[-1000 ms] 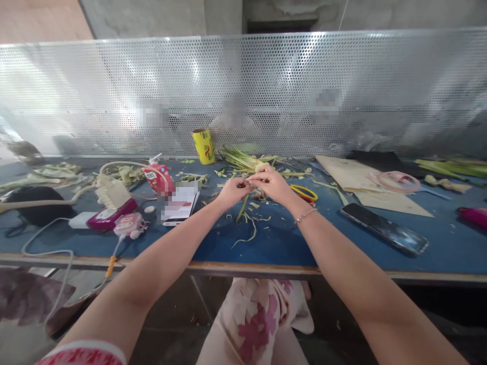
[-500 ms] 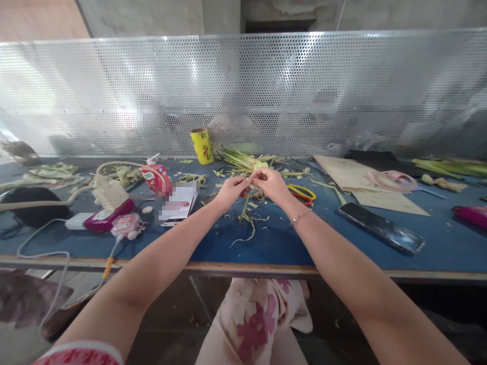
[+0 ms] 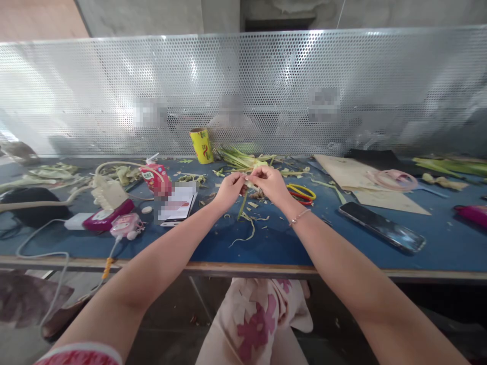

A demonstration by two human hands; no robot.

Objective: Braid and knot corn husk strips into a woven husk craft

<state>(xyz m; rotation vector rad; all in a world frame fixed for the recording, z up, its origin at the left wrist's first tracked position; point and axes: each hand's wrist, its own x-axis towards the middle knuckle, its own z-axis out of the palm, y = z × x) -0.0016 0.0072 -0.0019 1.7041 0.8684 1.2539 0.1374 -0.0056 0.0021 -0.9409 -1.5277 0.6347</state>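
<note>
Over the middle of the blue table, my left hand [image 3: 231, 190] and my right hand [image 3: 268, 182] meet fingertip to fingertip. Both are closed in a pinch on a small pale plant piece [image 3: 248, 179], mostly covered by the fingers. Below them shows a green stalk [image 3: 242, 207]; whether it joins the pinched piece I cannot tell. Thin pale fibres [image 3: 251, 234] trail across the tabletop towards me. Just beyond my hands lies a bunch of green stalks [image 3: 243, 160]. Scissors with yellow and red handles [image 3: 302, 193] rest beside my right wrist.
A yellow tube [image 3: 201, 146] stands near the perforated metal screen [image 3: 266, 71]. Left are a red drink carton [image 3: 155, 177], a phone with a lit screen [image 3: 182, 200] and cables. On the right lie a dark phone [image 3: 382, 227] and brown cardboard [image 3: 342, 175].
My fingers have shifted slightly around the small plant piece, and the right hand has tilted a little. Both hands stay together in the same place; the things on the table look unmoved.
</note>
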